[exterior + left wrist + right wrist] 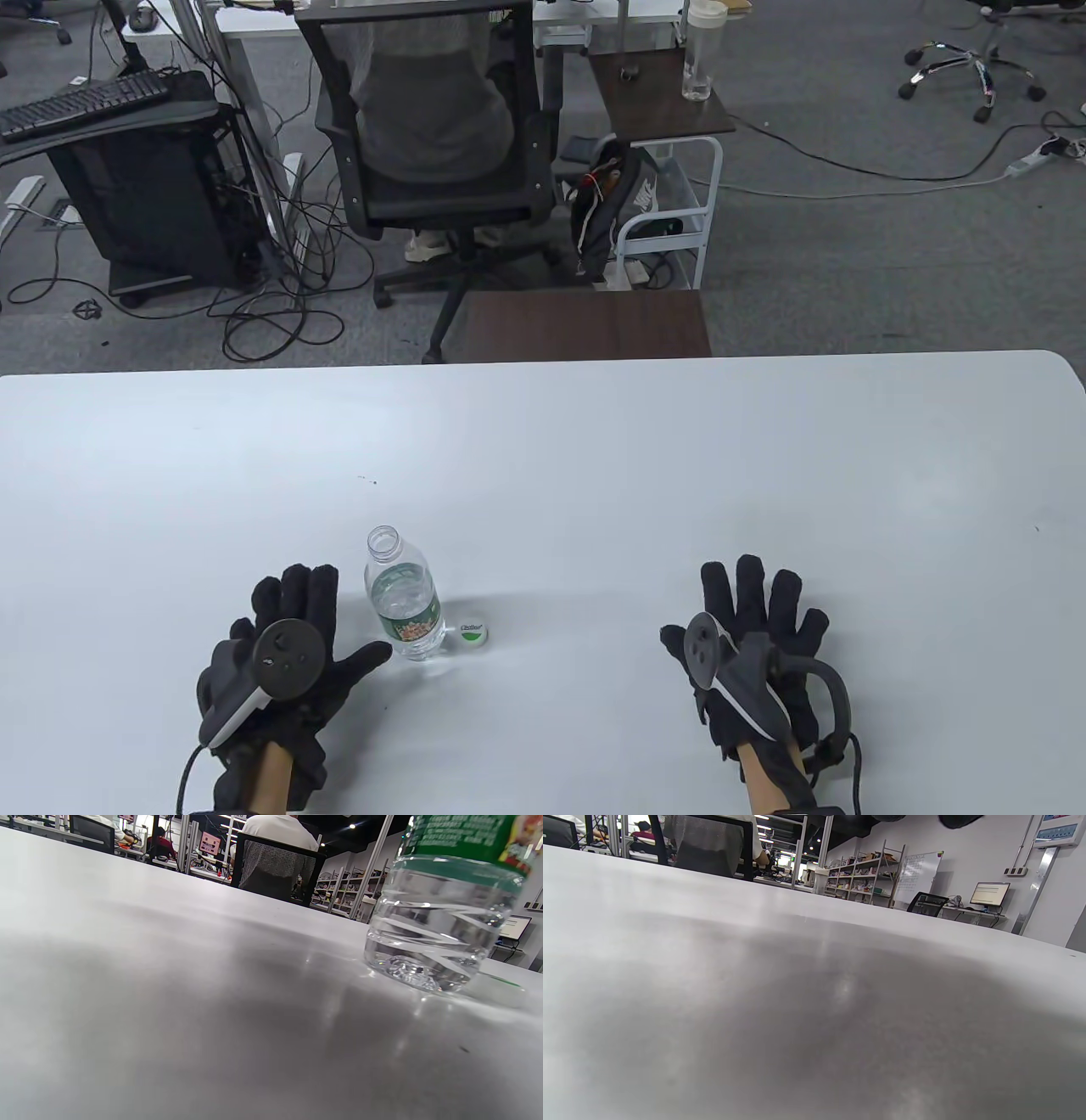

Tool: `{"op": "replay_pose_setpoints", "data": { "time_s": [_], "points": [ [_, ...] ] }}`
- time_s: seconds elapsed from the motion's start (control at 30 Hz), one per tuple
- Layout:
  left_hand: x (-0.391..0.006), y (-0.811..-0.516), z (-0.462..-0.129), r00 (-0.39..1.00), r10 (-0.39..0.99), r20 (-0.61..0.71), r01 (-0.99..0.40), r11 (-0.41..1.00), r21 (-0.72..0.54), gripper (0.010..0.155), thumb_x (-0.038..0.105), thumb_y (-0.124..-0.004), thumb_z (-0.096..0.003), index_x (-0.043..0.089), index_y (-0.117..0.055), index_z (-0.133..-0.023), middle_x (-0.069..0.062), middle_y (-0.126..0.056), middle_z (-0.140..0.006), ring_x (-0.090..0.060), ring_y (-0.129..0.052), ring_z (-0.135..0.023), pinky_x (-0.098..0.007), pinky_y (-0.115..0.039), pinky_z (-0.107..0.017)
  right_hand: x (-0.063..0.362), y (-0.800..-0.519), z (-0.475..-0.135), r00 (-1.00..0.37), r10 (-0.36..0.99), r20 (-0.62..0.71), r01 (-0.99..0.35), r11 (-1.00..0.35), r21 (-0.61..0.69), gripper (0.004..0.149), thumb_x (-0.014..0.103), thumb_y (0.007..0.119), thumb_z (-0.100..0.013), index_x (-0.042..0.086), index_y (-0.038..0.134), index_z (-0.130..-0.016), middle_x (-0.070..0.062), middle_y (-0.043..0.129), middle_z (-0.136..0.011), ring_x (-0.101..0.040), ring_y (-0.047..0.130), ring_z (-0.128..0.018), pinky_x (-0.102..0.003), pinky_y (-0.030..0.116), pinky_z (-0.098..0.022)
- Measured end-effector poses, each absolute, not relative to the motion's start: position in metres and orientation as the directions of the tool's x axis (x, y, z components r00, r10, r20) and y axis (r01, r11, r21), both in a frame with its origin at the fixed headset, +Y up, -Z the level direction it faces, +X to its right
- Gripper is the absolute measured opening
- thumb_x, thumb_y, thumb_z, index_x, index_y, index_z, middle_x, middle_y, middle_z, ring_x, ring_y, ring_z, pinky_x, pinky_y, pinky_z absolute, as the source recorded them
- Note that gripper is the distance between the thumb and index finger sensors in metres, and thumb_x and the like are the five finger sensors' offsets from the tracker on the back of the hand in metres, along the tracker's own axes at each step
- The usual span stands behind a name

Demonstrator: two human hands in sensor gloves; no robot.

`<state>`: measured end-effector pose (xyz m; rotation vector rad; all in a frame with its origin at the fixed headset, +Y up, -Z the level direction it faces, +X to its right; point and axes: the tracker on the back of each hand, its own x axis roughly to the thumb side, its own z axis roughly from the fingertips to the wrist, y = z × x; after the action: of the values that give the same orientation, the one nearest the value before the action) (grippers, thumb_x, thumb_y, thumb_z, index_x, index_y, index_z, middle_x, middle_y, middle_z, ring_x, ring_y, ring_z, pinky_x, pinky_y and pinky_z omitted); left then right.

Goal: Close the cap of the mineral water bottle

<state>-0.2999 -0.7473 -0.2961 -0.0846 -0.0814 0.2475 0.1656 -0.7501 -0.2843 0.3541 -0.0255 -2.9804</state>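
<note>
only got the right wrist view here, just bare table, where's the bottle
Observer: The bottle stands upright near the left hand, well to the left of the right hand.
Operator: cap on it?
Observer: No, the neck is open; the cap lies on the table just right of the bottle's base.
Operator: either hand holding anything
Observer: Neither; both lie flat with fingers spread, and the left thumb points toward the bottle without touching it.
</note>
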Motion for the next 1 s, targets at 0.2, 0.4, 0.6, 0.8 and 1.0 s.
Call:
{"op": "replay_pose_setpoints", "data": {
  "time_s": [0.2, 0.4, 0.6, 0.8, 1.0],
  "points": [
    [-0.295, -0.745, -0.297, 0.947, 0.307, 0.097, -0.297, 0.949, -0.102, 0.112, 0.081, -0.072, -0.0436, 0.023, -0.01, -0.116, -0.021, -0.009, -0.121, -0.057, -0.009, -0.11, -0.08, -0.022, -0.07, 0.162, -0.75, -0.284, -0.961, -0.154, -0.228, 0.15, -0.988, 0.035, 0.086, 0.081, 0.037, -0.041, 0.041, 0.018, -0.115, -0.004, 0.018, -0.124, -0.043, 0.025, -0.116, -0.069, 0.04, -0.078],
    [-0.289, -0.738, -0.301, 0.863, 0.496, 0.101, -0.49, 0.868, -0.074, 0.118, 0.076, -0.085, -0.0389, 0.021, -0.016, -0.117, -0.021, -0.018, -0.121, -0.058, -0.02, -0.111, -0.08, -0.026, -0.07, 0.159, -0.75, -0.285, -0.961, -0.157, -0.229, 0.153, -0.988, 0.032, 0.085, 0.08, 0.039, -0.042, 0.041, 0.018, -0.115, -0.005, 0.018, -0.124, -0.043, 0.026, -0.116, -0.068, 0.04, -0.078],
    [-0.276, -0.736, -0.305, 0.726, 0.678, 0.113, -0.682, 0.731, -0.005, 0.121, 0.065, -0.091, -0.0403, 0.013, -0.011, -0.114, -0.024, -0.022, -0.119, -0.06, -0.032, -0.11, -0.08, -0.031, -0.07, 0.157, -0.75, -0.285, -0.963, -0.149, -0.223, 0.144, -0.989, 0.038, 0.085, 0.08, 0.039, -0.042, 0.04, 0.019, -0.115, -0.007, 0.019, -0.124, -0.043, 0.027, -0.116, -0.068, 0.041, -0.078],
    [-0.261, -0.736, -0.311, 0.568, 0.814, 0.119, -0.82, 0.572, 0.004, 0.119, 0.06, -0.095, -0.0404, 0.016, -0.014, -0.115, -0.02, -0.029, -0.12, -0.058, -0.04, -0.11, -0.078, -0.034, -0.07, 0.152, -0.749, -0.284, -0.967, -0.143, -0.209, 0.14, -0.99, 0.029, 0.085, 0.079, 0.04, -0.042, 0.04, 0.019, -0.115, -0.008, 0.02, -0.124, -0.043, 0.028, -0.116, -0.067, 0.042, -0.078],
    [-0.261, -0.737, -0.317, 0.563, 0.824, 0.07, -0.825, 0.556, 0.097, 0.094, 0.051, -0.097, -0.0422, 0.024, -0.042, -0.113, -0.012, -0.06, -0.112, -0.046, -0.072, -0.1, -0.072, -0.048, -0.07, 0.152, -0.748, -0.284, -0.969, -0.126, -0.211, 0.124, -0.992, 0.021, 0.085, 0.079, 0.04, -0.042, 0.04, 0.019, -0.115, -0.008, 0.02, -0.124, -0.043, 0.028, -0.116, -0.067, 0.042, -0.078]
  ]
}}
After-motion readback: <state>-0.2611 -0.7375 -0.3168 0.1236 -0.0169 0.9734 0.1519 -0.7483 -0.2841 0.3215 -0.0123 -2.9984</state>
